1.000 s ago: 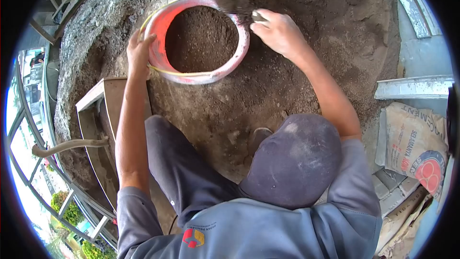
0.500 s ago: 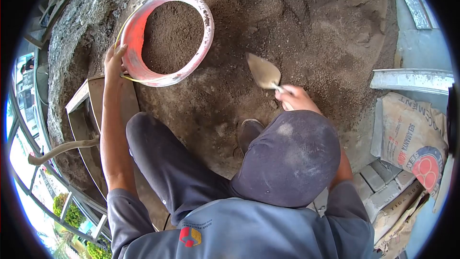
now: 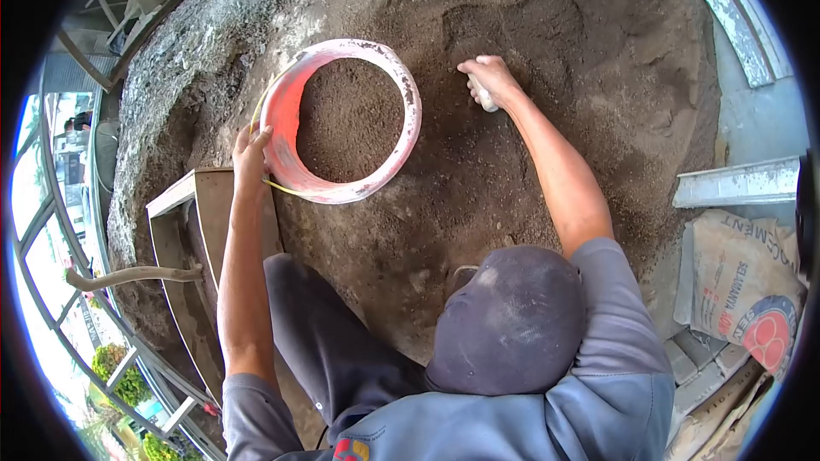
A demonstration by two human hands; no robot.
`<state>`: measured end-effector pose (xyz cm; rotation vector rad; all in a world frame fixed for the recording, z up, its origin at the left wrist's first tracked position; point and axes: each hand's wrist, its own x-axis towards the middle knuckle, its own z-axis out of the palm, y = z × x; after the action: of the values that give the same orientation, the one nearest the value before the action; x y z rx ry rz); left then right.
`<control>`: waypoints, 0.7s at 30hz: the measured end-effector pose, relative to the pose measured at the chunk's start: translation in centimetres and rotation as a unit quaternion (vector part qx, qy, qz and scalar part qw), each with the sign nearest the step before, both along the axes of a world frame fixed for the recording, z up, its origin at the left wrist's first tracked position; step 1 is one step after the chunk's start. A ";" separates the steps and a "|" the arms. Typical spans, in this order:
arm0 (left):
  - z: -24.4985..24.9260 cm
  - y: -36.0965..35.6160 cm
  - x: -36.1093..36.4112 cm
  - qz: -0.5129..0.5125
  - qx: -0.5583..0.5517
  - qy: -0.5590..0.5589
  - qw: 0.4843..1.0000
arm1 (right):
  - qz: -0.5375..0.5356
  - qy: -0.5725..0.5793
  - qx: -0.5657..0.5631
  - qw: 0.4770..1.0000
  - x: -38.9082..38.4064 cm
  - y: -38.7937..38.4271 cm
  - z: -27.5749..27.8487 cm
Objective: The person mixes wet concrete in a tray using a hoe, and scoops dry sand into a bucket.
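My left hand (image 3: 250,152) is closed on the left rim of a pinkish-red bucket (image 3: 408,124), which is tipped with its mouth toward me. Dark sand (image 3: 354,119) shows inside it. A thin yellow handle (image 3: 282,189) runs along the bucket's outer side near my fingers. To the right of the bucket, my right hand (image 3: 491,77) grips the pale handle of a trowel (image 3: 489,103) low over the sand pile (image 3: 564,137). The trowel's blade is hidden from view, by my hand or by sand.
A wooden frame (image 3: 205,230) stands at my left knee, with a curved wooden handle (image 3: 132,277) beside it. Cement bags (image 3: 726,282) lie at the right, near grey blocks (image 3: 696,358) and a whitish metal beam (image 3: 735,184). Pale rubble (image 3: 184,77) lies at upper left.
My right hand has reached forward with the trowel, whose blade has gone out of sight. The whole view has shifted, and the bucket appears lower and further right, still in my left hand.
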<state>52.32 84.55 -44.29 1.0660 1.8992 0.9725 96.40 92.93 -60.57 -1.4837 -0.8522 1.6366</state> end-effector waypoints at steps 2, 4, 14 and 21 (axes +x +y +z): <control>0.1 0.2 -0.2 -0.001 -0.013 -0.009 1.000 | 0.000 -0.009 0.001 1.000 0.2 -0.4 0.9; -0.1 0.0 -0.1 0.016 -0.008 -0.035 0.999 | 0.003 -0.013 0.001 1.000 0.5 -1.3 2.0; -0.7 -0.4 2.2 0.063 0.025 -0.005 0.998 | 0.118 -0.161 0.105 0.974 -1.4 -4.8 16.0; -1.4 -1.4 0.7 0.055 0.026 -0.026 0.998 | 0.150 -0.366 0.311 0.864 -4.1 -9.9 18.3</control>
<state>52.98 83.15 -45.66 0.9657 1.9148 1.1072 92.34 83.07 -42.23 -1.5183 -1.9010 0.7831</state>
